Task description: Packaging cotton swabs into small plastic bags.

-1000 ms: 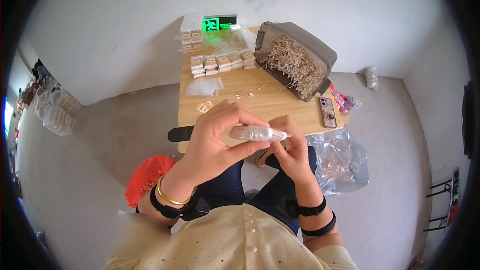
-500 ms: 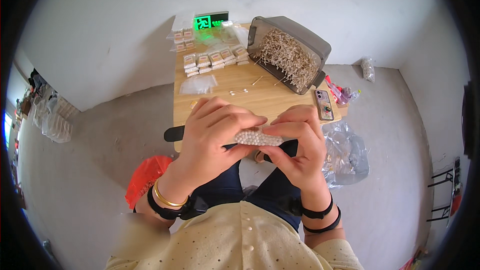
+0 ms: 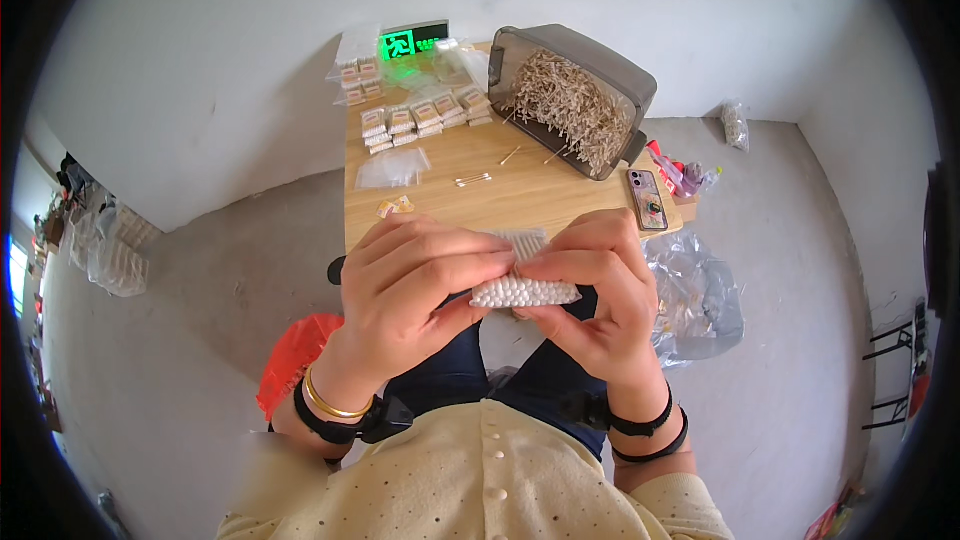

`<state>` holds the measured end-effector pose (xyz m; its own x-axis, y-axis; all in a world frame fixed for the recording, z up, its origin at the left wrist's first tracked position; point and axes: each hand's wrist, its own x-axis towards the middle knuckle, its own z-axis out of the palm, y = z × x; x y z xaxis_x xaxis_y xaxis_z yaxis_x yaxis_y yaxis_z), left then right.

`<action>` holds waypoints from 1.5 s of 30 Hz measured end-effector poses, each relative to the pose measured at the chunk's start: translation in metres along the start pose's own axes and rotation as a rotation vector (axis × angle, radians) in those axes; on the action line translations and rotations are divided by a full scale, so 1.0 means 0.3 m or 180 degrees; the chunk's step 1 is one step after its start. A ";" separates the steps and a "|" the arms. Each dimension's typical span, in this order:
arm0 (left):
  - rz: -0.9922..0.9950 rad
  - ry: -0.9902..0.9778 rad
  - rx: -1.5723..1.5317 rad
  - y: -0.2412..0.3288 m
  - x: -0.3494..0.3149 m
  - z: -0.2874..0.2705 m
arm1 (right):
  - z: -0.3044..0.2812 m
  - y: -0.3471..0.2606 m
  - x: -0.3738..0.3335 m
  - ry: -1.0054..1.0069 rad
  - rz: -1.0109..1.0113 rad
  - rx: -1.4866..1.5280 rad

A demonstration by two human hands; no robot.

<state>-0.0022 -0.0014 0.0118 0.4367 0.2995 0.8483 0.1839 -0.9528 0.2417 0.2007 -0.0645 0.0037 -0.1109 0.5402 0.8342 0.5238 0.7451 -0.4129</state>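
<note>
The fingers of the left hand and of the right hand were both pinched on a packed bundle of cotton swabs, one hand at each side. The bundle sat between the two sets of fingers, its white tips turned toward the wearer and its sticks pointing away. The thumbs pressed from below while the other fingers lay across the top.

Just beyond the left fingers, two small yellow cards lay on the wooden bench. Farther past them were flat clear bags, then a row of filled swab packs, with a lit green sign behind. Straight ahead of the fingers lay a few loose swabs. Ahead and to the right of them, a grey bin rested tipped on its side, holding a heap of swabs. Beyond the right fingers, a phone lay near the bench's edge. A red bag showed below and left of the left fingers.
</note>
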 end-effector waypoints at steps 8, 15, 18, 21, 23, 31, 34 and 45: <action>0.0616 0.0432 0.0440 0.009 -0.017 -0.001 | -0.011 -0.034 -0.016 0.0217 -0.0449 -0.0299; 0.0781 0.0408 0.0726 0.004 -0.031 -0.005 | -0.014 -0.030 -0.044 0.0321 -0.0587 -0.0375; 0.0788 0.0441 0.0771 0.003 -0.028 -0.001 | -0.020 -0.038 -0.046 0.0251 -0.0607 -0.0354; 0.0774 0.0341 0.0763 0.009 -0.021 -0.003 | -0.023 -0.040 -0.049 0.0238 -0.0654 -0.0370; 0.0695 0.0113 0.0761 0.028 -0.008 -0.016 | -0.028 -0.042 -0.050 0.0230 -0.0665 -0.0365; 0.0710 -0.0268 0.0842 0.002 0.018 -0.022 | -0.020 -0.046 -0.054 0.0096 -0.0762 -0.0362; 0.0804 -0.0259 0.0954 0.007 0.015 -0.021 | -0.022 -0.024 -0.036 0.0048 -0.0680 -0.0572; 0.0932 -0.0092 0.0922 0.004 0.015 -0.023 | -0.008 0.006 -0.002 0.0033 -0.0841 -0.0829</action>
<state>-0.0061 -0.0016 0.0191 0.5312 0.0230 0.8469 0.2865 -0.9456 -0.1540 0.2036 -0.0644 0.0033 -0.2632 0.3374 0.9038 0.6757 0.7331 -0.0769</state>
